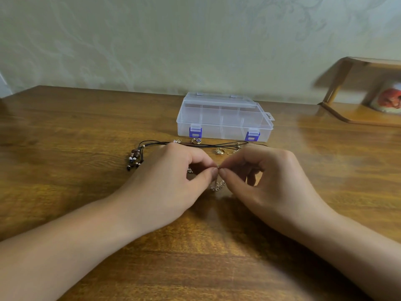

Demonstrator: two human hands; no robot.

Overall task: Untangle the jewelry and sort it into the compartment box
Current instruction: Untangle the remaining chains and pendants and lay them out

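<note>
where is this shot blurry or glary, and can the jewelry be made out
Head view: the wooden shelf at far right is smeared by blur; soft glare washes the table beneath it. The compartment box is fairly sharp. The silver chain pinched between the left hand and right hand is small, its links hard to resolve. The hands cast dim shadows.

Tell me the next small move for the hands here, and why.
Probably ease the pinched point apart: both hands, left and right, pinch the silver chain, whose slack hangs bunched below. The compartment box looks latched.
</note>
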